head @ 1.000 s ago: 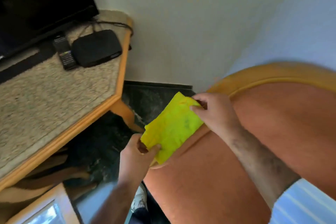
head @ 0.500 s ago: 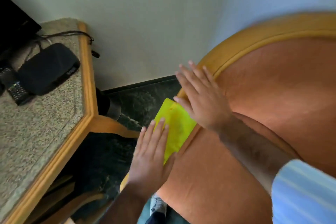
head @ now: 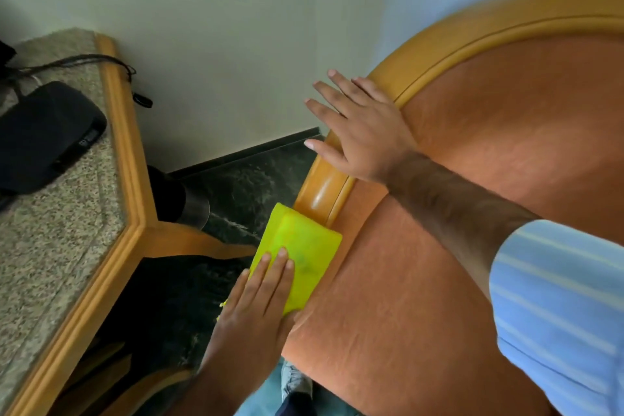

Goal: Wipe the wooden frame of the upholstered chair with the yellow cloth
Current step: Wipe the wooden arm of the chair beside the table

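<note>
The upholstered chair has orange fabric and a curved, glossy wooden frame along its left and top edge. A folded yellow cloth lies over the frame's lower left stretch. My left hand presses flat on the cloth's near end, fingers straight and together. My right hand rests flat on the frame higher up, fingers spread and reaching past the rim toward the wall. It holds nothing. The frame under the cloth is hidden.
A wood-edged table with a speckled stone top stands close on the left, carrying a black box and cables. A dark marbled floor fills the narrow gap between table and chair. A pale wall rises behind.
My left hand has slid the cloth down the frame toward me. My right hand has come off the cloth and moved up the frame, baring shiny wood between the hands.
</note>
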### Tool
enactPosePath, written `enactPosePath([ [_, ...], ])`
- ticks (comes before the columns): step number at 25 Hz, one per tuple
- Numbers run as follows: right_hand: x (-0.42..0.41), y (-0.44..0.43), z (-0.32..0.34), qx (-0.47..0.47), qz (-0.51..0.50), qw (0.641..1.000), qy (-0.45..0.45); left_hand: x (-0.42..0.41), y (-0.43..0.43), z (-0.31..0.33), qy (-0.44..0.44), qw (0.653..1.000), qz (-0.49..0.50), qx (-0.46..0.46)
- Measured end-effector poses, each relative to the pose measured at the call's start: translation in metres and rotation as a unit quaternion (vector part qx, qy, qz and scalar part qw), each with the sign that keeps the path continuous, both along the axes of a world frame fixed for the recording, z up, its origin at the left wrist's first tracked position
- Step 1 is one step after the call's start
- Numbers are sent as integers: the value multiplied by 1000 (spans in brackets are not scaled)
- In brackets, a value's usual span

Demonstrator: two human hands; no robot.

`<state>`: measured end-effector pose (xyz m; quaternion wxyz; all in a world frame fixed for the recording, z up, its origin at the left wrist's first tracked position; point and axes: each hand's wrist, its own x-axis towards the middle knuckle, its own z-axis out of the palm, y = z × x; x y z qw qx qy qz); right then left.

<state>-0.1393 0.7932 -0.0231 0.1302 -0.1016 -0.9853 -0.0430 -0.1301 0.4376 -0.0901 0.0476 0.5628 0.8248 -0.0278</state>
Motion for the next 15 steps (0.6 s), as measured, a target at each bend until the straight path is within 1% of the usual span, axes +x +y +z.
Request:
enactPosePath([
  [3, 0, -1, -2, 0, -5, 1000, 12, -3, 50, 7, 15, 1000, 10, 17],
  [6, -2, 0, -5, 5, -3, 1000, 21, -8, 84, 9, 0, 998, 32, 46],
  [8, -2, 0, -5, 9, -2, 1000, 22, -8, 67, 6, -15, 999, 28, 37],
  [12, -1, 1, 0, 12, -4, 1000, 0, -5, -5, 10, -27, 999, -36, 9],
  [15, -2, -1, -1, 14, -11, 1000, -10, -15, 7, 16, -22, 998, -53, 12],
])
